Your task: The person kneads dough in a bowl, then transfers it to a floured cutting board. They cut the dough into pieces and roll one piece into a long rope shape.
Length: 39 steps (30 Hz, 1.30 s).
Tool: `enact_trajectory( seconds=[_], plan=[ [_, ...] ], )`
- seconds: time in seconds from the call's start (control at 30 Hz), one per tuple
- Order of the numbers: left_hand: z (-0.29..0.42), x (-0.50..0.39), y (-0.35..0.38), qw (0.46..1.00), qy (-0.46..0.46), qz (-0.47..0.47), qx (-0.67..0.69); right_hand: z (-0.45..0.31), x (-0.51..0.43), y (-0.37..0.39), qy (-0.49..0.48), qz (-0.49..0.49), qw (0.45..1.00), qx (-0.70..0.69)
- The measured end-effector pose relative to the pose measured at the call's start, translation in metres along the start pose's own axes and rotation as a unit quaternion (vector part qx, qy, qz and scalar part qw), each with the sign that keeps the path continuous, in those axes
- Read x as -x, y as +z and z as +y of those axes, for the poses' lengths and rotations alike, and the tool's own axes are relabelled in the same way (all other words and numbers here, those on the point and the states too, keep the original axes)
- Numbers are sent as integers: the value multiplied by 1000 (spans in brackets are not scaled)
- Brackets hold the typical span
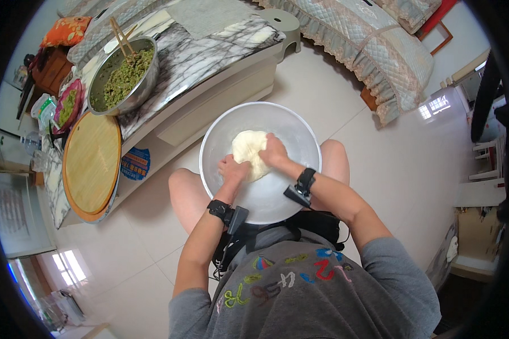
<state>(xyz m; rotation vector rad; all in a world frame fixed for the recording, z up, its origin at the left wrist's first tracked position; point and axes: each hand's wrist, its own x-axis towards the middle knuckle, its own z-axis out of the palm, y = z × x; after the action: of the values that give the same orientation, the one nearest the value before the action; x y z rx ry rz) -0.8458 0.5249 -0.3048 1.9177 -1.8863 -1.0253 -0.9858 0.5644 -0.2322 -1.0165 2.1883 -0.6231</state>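
Observation:
A pale lump of dough (251, 146) lies in a wide metal basin (275, 203) held between my knees. My left hand (234, 170) grips the dough's lower left edge, its thumb pressing into the surface. On the upper right side, my right hand (275, 151) is closed on the dough, with the fingers curled over its edge. Creases run across the dough between the two hands. Both wrists carry black straps with small devices attached.
To the left, a marble-topped table (186, 63) bears a steel bowl (156, 70) of chopped green filling (125, 80) with chopsticks (119, 36). A round wooden board (92, 163) projects over the table's edge. Beyond stand a grey plastic stool (295, 31) and a quilted sofa (356, 38).

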Motion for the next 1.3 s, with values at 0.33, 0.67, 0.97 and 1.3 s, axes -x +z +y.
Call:
enact_trajectory(
  seconds=[0.33, 0.67, 0.97, 1.3],
  plan=[
    [17, 43, -62, 774, -151, -364, 495, -56, 64, -38, -313, -14, 949, -30],
    [37, 39, -96, 965, 202, -168, -24, 27, 43, -14, -441, -32, 854, 273],
    [69, -4, -40, 844, 355, -301, -267, 16, 56, -60, -413, -151, 879, 182],
    [70, -13, -10, 795, 313, -350, -383, 34, 8, -7, -235, -224, 913, 246]
  ],
)
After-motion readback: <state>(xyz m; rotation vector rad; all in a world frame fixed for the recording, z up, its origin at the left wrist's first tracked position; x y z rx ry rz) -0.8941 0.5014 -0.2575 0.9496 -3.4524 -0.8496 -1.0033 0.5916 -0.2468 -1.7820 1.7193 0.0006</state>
